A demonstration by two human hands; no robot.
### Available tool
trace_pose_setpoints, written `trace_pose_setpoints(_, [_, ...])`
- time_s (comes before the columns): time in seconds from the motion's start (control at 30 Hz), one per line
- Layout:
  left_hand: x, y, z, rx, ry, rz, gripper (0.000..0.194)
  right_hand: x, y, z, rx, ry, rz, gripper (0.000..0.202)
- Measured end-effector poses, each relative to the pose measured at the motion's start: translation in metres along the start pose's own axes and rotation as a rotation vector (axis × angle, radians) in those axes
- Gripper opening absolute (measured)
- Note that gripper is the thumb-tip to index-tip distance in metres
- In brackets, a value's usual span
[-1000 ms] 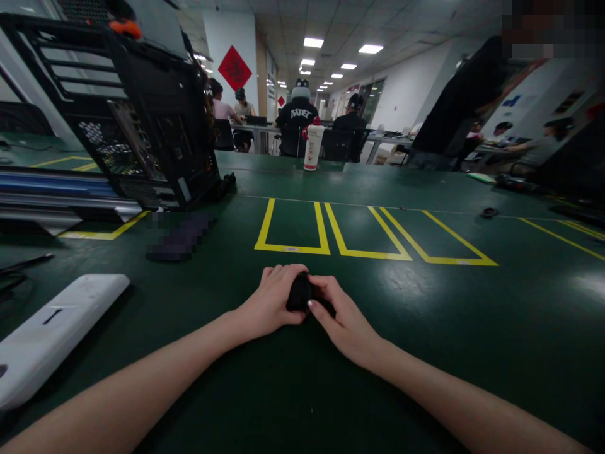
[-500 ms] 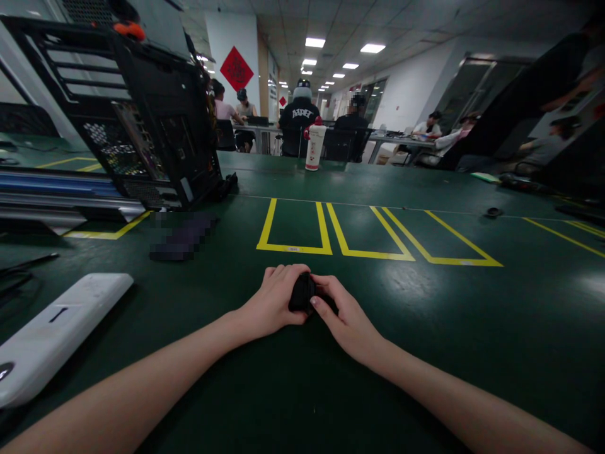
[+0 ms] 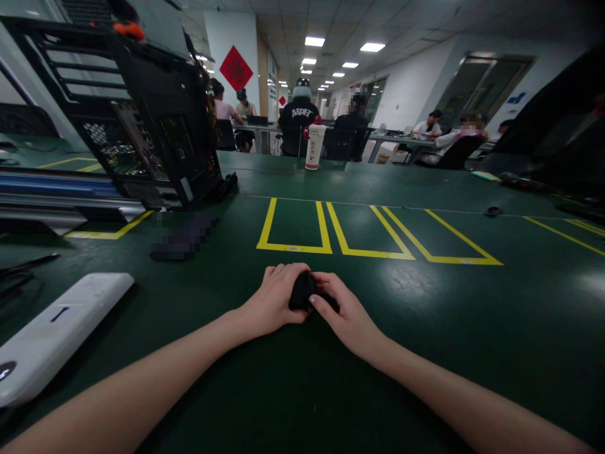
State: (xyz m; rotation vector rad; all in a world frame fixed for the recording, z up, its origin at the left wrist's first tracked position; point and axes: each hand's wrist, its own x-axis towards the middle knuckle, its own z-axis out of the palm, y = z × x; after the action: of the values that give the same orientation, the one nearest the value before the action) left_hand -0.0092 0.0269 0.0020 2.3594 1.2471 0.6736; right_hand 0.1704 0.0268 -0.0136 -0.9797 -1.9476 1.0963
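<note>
A small rounded black object (image 3: 301,292) is held low over the dark green table (image 3: 401,391), in the middle of the view. Its kind is hard to make out. Around its left side my left hand (image 3: 269,301) is closed, thumb below and fingers above. My right hand (image 3: 348,315) pinches the object's right edge between thumb and fingertips. Parts of it are hidden behind the fingers of both hands. Whether it rests on the table top I cannot tell.
Yellow tape outlines (image 3: 295,248) mark the table beyond my hands. To the left stand an open black computer case (image 3: 155,120) and a long white device (image 3: 66,334). A lidded white cup (image 3: 314,149) stands farther back, and people sit at tables behind.
Both hands keep their hold on the black object, with hardly any movement. At the far right, the dark figure of a person has shifted, showing more of the room behind.
</note>
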Motion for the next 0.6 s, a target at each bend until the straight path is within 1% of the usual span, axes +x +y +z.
trace_pose_setpoints(0.17, [0.0000, -0.0017, 0.0018, 0.002, 0.011, 0.000, 0.056, -0.0013, -0.0031, -0.0007, 0.025, -0.042, -0.037, 0.024])
trace_pose_setpoints(0.33, [0.0003, -0.0020, 0.0025, 0.005, 0.015, 0.009, 0.055, 0.0003, 0.0026, 0.0000, 0.065, 0.016, -0.042, 0.016])
trace_pose_setpoints(0.5, [-0.0002, -0.0006, 0.0002, -0.002, -0.007, -0.004, 0.053, 0.0005, 0.0041, -0.0007, 0.074, -0.003, 0.042, 0.032])
trace_pose_setpoints(0.6, [-0.0003, -0.0003, -0.0003, -0.005, -0.014, -0.013, 0.054, -0.0013, -0.0001, -0.0021, 0.053, -0.039, 0.035, 0.029])
